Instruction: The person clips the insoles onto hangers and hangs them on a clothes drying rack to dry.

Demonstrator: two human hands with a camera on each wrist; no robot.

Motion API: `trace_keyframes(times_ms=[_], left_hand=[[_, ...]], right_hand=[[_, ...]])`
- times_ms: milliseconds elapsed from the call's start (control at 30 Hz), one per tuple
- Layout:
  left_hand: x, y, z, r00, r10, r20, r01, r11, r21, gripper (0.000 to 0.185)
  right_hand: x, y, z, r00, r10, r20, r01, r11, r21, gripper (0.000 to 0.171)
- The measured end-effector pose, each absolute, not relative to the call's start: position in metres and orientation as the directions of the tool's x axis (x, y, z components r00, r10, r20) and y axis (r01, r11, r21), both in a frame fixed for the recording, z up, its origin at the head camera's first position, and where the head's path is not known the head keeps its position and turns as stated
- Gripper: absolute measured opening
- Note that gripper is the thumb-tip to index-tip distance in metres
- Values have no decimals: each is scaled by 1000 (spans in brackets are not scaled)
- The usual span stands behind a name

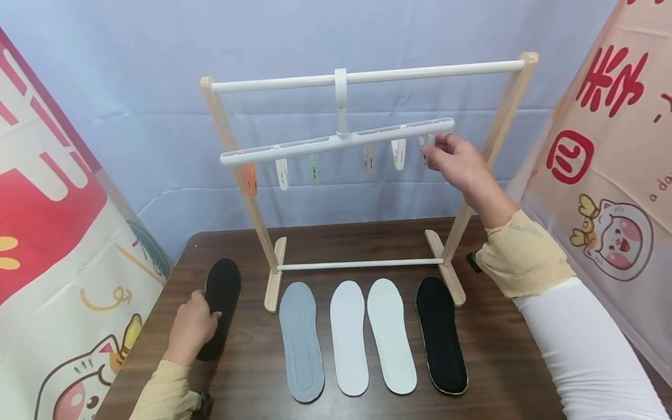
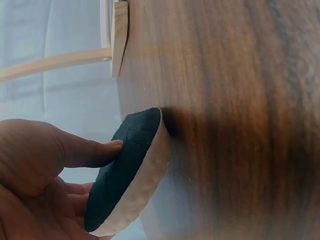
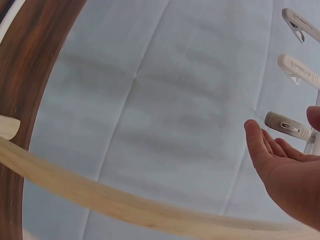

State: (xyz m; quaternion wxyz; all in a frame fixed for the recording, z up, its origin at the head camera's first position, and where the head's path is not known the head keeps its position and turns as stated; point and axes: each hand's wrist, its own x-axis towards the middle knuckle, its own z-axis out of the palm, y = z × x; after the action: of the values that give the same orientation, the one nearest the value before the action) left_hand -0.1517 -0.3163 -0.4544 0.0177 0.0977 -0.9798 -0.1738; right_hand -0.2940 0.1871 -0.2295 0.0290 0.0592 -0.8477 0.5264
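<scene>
Pale blue cloth backed the dark tabletop (image 1: 514,361). At its left edge, the left hand (image 1: 191,326) pinched the black insole (image 1: 220,303); light, foam-soft and floppy, it seemed best taken mid-length. The right hand (image 1: 459,163) pinched the end clip (image 1: 426,142).

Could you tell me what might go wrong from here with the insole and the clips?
The left hand grips the black insole only at its edge, so it may flop or slip. The right hand pinches the end clip of the clip hanger, which could tilt on the rail.
</scene>
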Motion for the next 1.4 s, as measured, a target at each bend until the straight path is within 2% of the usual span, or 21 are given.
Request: trace_keyframes(times_ms=[300,467,833,1167,1400], left_hand=[[-150,-315,-450,-983,-182,18,-166,927,337,45],[-151,-315,-449,-985,-172,12,-158,930,331,42],[-150,-314,-448,-986,-165,7,-153,930,334,43],[-151,-311,-447,-985,-172,-7,-164,928,334,47],[-151,-309,-445,-984,-177,-5,-168,922,349,38]], right_hand=[[-298,185,-231,-984,-51,168,-175,358,-917,52],[-301,185,-230,-986,-64,154,-166,307,-937,45],[-305,189,-231,-987,-88,132,-150,258,-954,54],[-303,191,-232,-984,-97,152,-170,211,-963,50],[-302,196,-234,-983,-118,137,-160,212,-964,53]])
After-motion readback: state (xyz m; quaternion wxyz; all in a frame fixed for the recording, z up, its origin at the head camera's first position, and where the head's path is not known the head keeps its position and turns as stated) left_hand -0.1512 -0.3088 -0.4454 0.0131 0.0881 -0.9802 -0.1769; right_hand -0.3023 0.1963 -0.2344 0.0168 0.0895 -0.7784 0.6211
